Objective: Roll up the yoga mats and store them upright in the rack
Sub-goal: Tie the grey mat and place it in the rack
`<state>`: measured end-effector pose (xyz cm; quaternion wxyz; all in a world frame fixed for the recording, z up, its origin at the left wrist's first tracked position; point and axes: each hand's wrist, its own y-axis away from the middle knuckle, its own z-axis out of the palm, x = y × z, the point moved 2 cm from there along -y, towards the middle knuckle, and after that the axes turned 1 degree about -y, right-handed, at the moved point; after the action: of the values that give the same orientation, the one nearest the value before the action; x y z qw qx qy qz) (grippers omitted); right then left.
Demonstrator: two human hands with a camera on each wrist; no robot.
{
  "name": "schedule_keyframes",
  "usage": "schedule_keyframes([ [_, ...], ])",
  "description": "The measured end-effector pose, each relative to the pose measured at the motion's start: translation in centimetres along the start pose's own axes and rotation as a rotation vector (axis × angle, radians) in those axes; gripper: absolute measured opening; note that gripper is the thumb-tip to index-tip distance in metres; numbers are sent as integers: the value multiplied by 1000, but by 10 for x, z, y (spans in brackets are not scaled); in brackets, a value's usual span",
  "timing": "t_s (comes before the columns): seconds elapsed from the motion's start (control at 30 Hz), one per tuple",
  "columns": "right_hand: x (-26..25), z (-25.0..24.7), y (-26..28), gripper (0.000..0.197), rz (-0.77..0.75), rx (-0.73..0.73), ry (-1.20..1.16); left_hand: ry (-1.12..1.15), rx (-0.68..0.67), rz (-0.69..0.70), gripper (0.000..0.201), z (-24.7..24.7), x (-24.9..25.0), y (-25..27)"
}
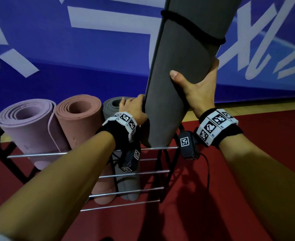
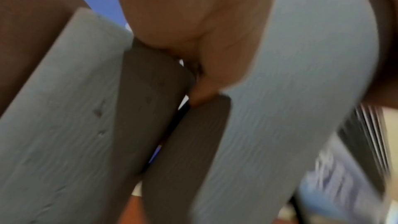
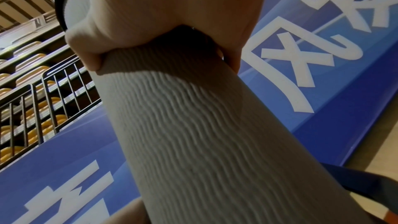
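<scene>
Right hand (image 1: 198, 91): thumb and fingers clamped round dark grey rolled mat (image 1: 176, 80) | Left hand (image 1: 134, 108): fingers curled on its left edge | Mat: tilted, lower end at rack (image 1: 125, 173) right end, beside grey rolled mat (image 1: 112, 105)

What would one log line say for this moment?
stage: racking | right hand: grips dark grey mat | left hand: steadies it | rack: three mats stored

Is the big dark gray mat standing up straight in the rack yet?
Not yet. The dark gray mat leans, its bottom end just at the rack top rail, and both the right hand and left hand hold it.
</scene>
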<state>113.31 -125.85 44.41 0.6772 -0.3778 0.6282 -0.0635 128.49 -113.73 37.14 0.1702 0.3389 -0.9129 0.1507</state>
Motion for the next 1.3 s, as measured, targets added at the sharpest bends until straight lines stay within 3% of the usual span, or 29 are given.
schedule_keyframes([
  [0.27, -2, -2, 1, 106, 12, 6, -3, -110, 212, -85, 32, 10, 4, -4],
  [0.43, -1, -3, 2, 107, 14, 8, -2, -79, 250, -91, 30, 13, 1, -6],
  [0.63, -2, -2, -4, 104, 5, -9, 18, -81, 189, -61, 44, 10, -3, -5],
  [1.0, 2, -6, -10, 102, 8, -17, 26, -280, 74, 41, 22, 11, -1, -17],
  [1.2, 10, 0, -15, 95, 21, -81, -9, -197, -3, 177, 45, 1, -27, -24],
  [1.3, 18, 2, -17, 95, 61, -114, -38, -274, -14, 248, 54, 2, -31, -21],
])
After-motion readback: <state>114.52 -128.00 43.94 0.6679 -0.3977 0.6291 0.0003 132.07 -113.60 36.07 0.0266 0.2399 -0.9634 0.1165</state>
